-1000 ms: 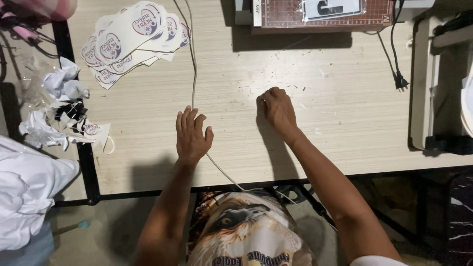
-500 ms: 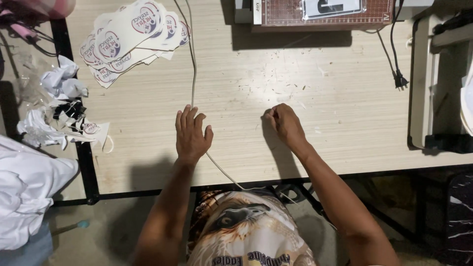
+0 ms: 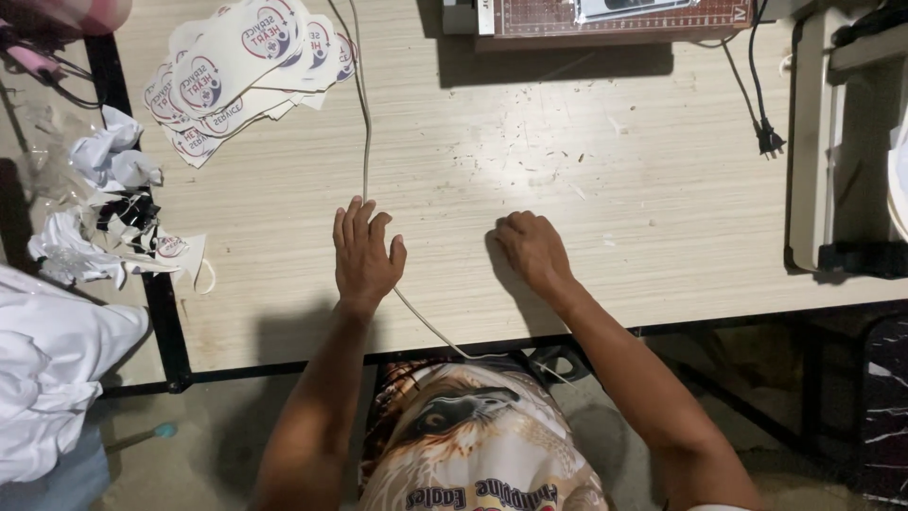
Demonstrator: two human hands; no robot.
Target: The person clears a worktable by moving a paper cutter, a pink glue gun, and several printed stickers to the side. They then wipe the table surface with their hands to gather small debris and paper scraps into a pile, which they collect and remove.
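Right hand [image 3: 532, 251] has slid back toward the near edge and a bit rightward vs 1 s ago; left hand [image 3: 364, 254] hasn't shifted, and nothing else on the table has changed.

Table [image 3: 662, 170]: pale wood-grain top w/ dark metal frame, small specks of debris scattered mid-surface.

White cloth [image 3: 57, 369] bunched off the table's left side, near the front-left corner.

Cutting mat [image 3: 615, 17], reddish w/ ruler strip, sits at the far edge, right of centre.

Stack of round-ish printed stickers [image 3: 241, 66], fanned out, at the far-left corner.

Crumpled white scraps [image 3: 104, 203] w/ some dark bits lie by the left edge, partly over the frame.

Thin pale cord [image 3: 364, 123] runs from the far edge down the middle of the table, passes under or right beside the left hand, then curves off the near edge.

Black plug [image 3: 768, 142] on a dark lead lies near the right edge, far side.

Left hand: flat, palm down, fingers together & straight, gripping nothing; rests on the top close to the near edge, on or touching the cord.

Right hand: fingers curled under, knuckles up, pressed on the bare table, well apart from the left. Can't tell if anything is inside the curl.
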